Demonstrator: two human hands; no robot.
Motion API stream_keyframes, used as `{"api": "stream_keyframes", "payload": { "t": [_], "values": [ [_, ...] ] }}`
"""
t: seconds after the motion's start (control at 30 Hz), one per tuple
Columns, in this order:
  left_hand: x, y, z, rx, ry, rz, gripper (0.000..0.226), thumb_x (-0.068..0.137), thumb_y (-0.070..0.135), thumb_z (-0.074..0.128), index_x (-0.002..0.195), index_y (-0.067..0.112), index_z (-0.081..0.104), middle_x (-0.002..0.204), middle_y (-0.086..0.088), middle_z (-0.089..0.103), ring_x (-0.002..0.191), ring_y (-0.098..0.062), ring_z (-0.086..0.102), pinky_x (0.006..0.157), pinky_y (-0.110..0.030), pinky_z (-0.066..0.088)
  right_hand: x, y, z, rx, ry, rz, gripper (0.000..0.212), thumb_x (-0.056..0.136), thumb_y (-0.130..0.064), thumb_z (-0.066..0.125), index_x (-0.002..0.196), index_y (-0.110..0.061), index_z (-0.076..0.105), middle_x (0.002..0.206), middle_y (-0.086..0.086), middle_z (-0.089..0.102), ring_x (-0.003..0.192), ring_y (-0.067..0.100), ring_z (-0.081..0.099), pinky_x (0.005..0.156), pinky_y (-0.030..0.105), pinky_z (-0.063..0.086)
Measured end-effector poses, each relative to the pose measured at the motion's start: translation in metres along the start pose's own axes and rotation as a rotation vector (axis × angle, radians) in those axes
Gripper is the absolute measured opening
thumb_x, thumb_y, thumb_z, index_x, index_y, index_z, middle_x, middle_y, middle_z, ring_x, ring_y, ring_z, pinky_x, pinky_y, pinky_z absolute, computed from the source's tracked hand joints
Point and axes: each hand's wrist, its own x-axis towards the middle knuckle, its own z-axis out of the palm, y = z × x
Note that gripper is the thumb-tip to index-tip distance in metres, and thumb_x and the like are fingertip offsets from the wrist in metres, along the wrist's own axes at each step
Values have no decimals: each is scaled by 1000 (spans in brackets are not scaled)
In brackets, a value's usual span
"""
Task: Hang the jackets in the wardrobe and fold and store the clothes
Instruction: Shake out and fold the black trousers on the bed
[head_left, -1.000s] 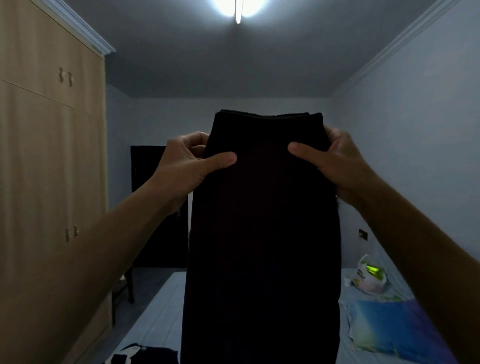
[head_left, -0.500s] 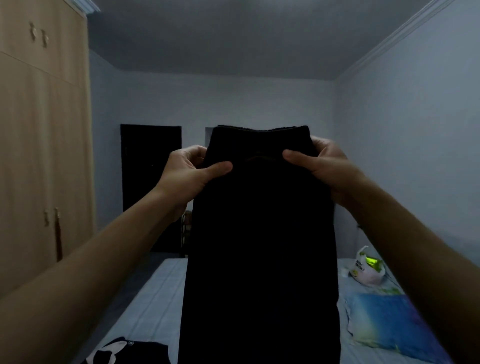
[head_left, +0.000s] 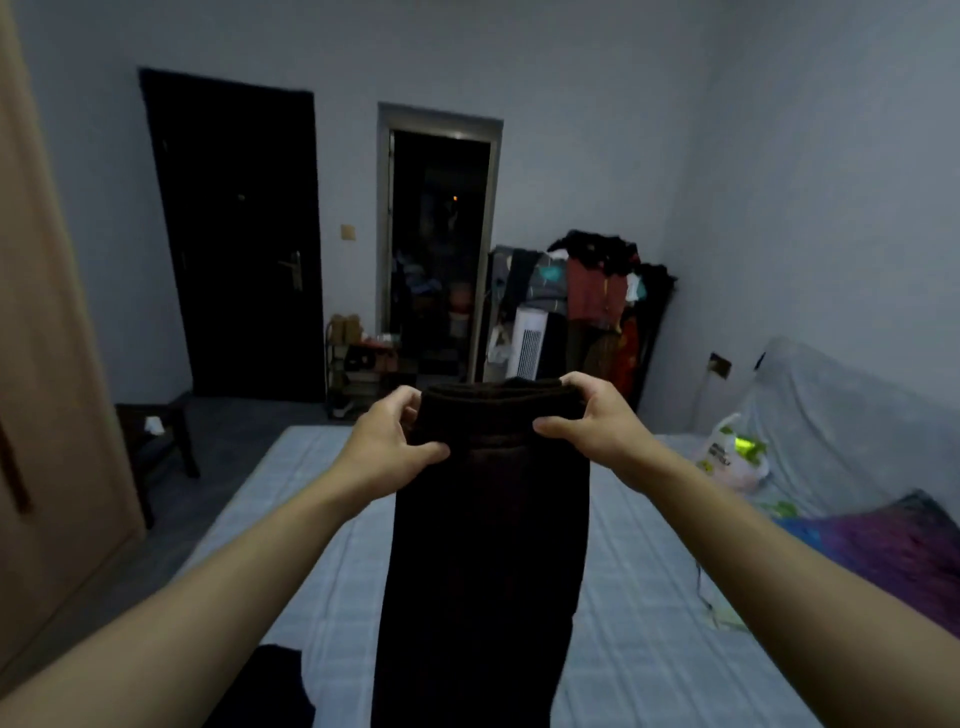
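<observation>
A pair of black trousers (head_left: 483, 561) hangs lengthwise in front of me, doubled over with the waistband at the top. My left hand (head_left: 387, 447) pinches the left end of the waistband, thumb in front. My right hand (head_left: 592, 423) pinches the right end the same way. The legs drop down over the light blue bed (head_left: 639, 597) and run out of the frame at the bottom. The wooden wardrobe (head_left: 47, 389) stands at the left edge, doors closed.
Another dark garment (head_left: 270, 680) lies on the bed at bottom left. A plastic bag (head_left: 732, 457) and a colourful pillow (head_left: 893, 556) sit at the bed's right side. A dark stool (head_left: 156, 431) stands by the wardrobe. A loaded clothes rack (head_left: 587, 296) and two doorways are at the far wall.
My head tilted down and both hands lowered the trousers from ceiling height toward the bed. The grip on the waistband stayed the same.
</observation>
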Motion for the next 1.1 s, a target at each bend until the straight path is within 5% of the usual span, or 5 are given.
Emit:
{"api": "stream_keyframes", "payload": {
  "t": [0.37, 0.6, 0.7, 0.9, 1.1],
  "values": [
    [100, -157, 61, 164, -62, -84, 33, 83, 19, 80, 108, 16, 58, 102, 3, 62, 89, -9, 59, 65, -13, 42, 121, 165, 72, -147, 70, 126, 28, 76, -8, 82, 98, -9, 64, 93, 9, 72, 85, 22, 72, 76, 41, 62],
    [143, -224, 94, 327, -83, -105, 37, 78, 13, 78, 107, 13, 56, 106, -4, 61, 94, -19, 59, 68, -22, 42, 164, 241, 101, -204, 66, 146, 32, 75, -13, 84, 101, -17, 65, 96, 2, 70, 88, 17, 70, 81, 41, 60],
    [147, -245, 104, 354, -79, -112, 37, 74, 9, 78, 105, 12, 56, 104, -4, 62, 90, -18, 60, 61, -16, 43, 165, 260, 110, -233, 59, 142, 31, 75, -13, 83, 100, -17, 64, 94, -1, 68, 87, 14, 67, 79, 34, 60],
    [117, -266, 113, 367, -99, -28, 42, 69, 8, 78, 103, 17, 55, 103, -1, 61, 95, -21, 61, 76, -36, 54, 134, 284, 114, -338, 21, 47, 32, 73, -14, 82, 98, -19, 63, 96, -2, 64, 88, 12, 61, 69, 13, 43],
    [43, -258, 110, 406, -178, 176, 41, 69, 8, 77, 103, 16, 55, 100, 2, 59, 89, -17, 57, 77, -35, 50, 55, 284, 110, -364, -21, -147, 32, 66, -5, 77, 93, -13, 61, 93, -1, 62, 87, 15, 59, 78, 29, 49]
  ]
}}
